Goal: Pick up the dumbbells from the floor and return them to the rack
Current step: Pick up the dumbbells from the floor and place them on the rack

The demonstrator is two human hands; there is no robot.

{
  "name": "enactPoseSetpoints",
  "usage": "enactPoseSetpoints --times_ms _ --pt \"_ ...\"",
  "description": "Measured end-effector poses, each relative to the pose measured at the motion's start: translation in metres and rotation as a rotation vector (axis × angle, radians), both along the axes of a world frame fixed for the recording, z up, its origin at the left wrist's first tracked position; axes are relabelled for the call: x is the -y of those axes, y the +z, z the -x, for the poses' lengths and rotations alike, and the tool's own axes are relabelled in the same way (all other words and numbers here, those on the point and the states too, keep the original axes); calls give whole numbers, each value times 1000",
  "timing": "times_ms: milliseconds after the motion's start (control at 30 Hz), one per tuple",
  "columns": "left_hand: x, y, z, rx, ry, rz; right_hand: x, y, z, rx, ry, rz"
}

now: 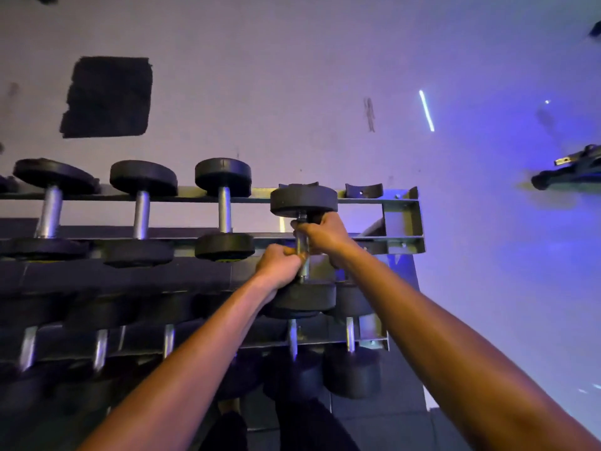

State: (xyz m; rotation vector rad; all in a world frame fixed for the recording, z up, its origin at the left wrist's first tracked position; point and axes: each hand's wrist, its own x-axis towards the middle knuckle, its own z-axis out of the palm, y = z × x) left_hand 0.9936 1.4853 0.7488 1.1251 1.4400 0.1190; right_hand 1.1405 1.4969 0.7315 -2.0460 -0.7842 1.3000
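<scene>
A black dumbbell (304,200) with a steel handle is held over the right part of the rack's top tier (403,219). Its far head sits at the back rail's cradle and its near head hangs over the front rail. My left hand (279,266) grips the near part of the handle. My right hand (322,234) grips the far part, just below the far head. Both arms reach forward from below.
Three dumbbells (224,208) lie on the top tier to the left. An empty black cradle (363,190) is at the right end. A lower tier (374,340) holds several more dumbbells. Behind stands a pale wall with a black patch (109,97). Other equipment (569,170) juts in at far right.
</scene>
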Motion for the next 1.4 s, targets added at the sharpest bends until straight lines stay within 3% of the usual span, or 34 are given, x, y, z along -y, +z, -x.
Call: enactPoseSetpoints --times_ms 300,467,733,867,1000,1133,1400 --pt "-79 -68 -62 -13 125 97 -86 -59 -47 49 86 16" --pt "-108 -157 -65 -2 138 113 -103 -88 -48 207 78 38" --pt "-98 -102 -64 15 189 33 -95 -88 -57 182 78 41" --pt "-77 -84 -51 111 254 -39 -80 -64 -53 326 58 -53" --pt "-31 -31 -9 319 362 -103 -45 -15 -45 61 -56 -225" --pt "28 6 43 373 397 -117 2 34 -6 -171 77 -284" --pt "151 47 182 323 621 -235 92 86 145 -275 470 -265"
